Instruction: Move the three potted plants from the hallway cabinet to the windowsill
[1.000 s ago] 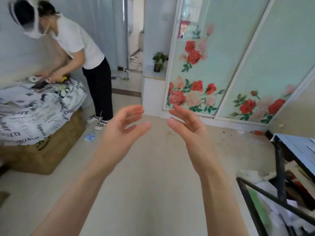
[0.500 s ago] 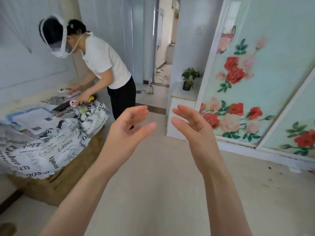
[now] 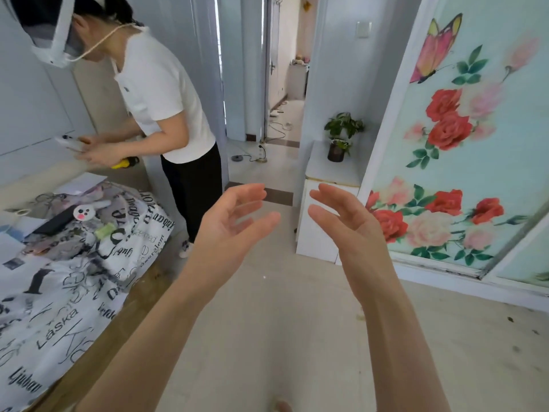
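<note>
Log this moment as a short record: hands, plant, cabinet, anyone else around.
left hand: open, empty, palm turned inward
right hand: open, empty, facing the left
potted plant: one in view, upright in a dark pot, on the cabinet top
white cabinet: beside the floral sliding door, ahead of the hands
second person: standing left, bent over the bed, holding a phone
task state: plant not yet picked up

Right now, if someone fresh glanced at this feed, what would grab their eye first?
Two bare hands, left hand and right hand, are raised mid-frame, open and empty, palms facing each other. Behind them, one potted plant stands on the white cabinet beside the rose-painted sliding door on the right. At left, a person in a white shirt bends over a cluttered bed.
</note>
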